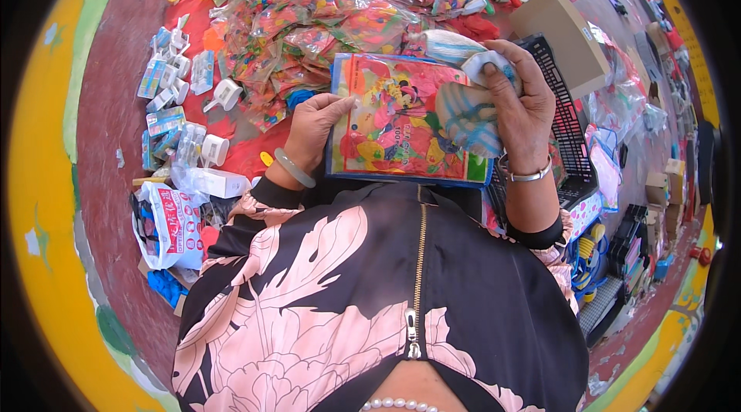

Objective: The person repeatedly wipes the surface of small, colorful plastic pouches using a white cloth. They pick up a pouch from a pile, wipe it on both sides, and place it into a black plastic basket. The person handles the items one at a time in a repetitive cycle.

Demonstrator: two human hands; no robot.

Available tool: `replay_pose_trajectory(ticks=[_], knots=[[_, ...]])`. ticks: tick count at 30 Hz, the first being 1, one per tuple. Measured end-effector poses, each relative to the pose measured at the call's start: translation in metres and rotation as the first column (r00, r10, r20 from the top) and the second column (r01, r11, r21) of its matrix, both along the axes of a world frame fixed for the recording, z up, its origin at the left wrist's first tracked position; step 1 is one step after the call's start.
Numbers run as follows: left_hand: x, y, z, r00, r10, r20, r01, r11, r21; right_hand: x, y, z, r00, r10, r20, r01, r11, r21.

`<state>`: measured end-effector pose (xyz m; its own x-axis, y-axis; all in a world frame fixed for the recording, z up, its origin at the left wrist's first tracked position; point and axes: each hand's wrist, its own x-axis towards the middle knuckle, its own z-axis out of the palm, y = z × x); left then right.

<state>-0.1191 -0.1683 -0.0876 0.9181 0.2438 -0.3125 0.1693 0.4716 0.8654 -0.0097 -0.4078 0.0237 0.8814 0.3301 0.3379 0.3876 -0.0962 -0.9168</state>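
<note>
A colourful printed plastic packet (386,123) lies flat in front of my body, with blue edges showing beneath it. At its left edge my left hand (315,128) is closed, thumb and fingers pinching the packet's margin. My right hand (525,99) grips a bunched striped cloth (467,115), white with blue and brownish bands. The cloth's lower part rests against the right side of the packet's face, covering some of the print. Another fold of it sticks out above the packet's top edge.
Beyond the packet, many clear bags of bright small pieces (309,26) heap on a red cloth. White plastic items (179,65) and a white carrier bag (166,219) lie left. On the right are a black crate (571,119), an open cardboard box (559,38) and yellow-and-blue items (590,254).
</note>
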Motion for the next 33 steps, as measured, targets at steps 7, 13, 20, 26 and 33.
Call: replay_pose_trajectory(ticks=[7,13,20,26,33], knots=[[0.008,0.008,-0.034,0.945,0.092,0.313,-0.094,0.996,-0.008,-0.046,0.078,-0.068,0.734,0.506,0.452,-0.164,0.778,-0.606],[-0.003,0.016,-0.041,0.983,0.017,0.18,-0.03,0.997,0.067,-0.051,0.079,-0.101,0.766,0.476,0.432,-0.025,0.694,-0.72],[0.006,0.004,-0.02,1.0,0.003,0.006,-0.004,0.991,0.137,-0.02,0.037,-0.105,0.859,0.271,0.434,0.251,0.515,-0.819],[0.008,0.005,-0.019,1.0,0.001,-0.015,0.001,0.985,0.171,0.003,-0.004,-0.102,0.907,0.092,0.41,0.297,0.549,-0.781],[0.009,0.004,-0.007,0.998,-0.025,-0.065,0.034,0.99,0.14,0.042,-0.114,-0.135,0.97,-0.226,0.09,0.172,0.376,-0.911]])
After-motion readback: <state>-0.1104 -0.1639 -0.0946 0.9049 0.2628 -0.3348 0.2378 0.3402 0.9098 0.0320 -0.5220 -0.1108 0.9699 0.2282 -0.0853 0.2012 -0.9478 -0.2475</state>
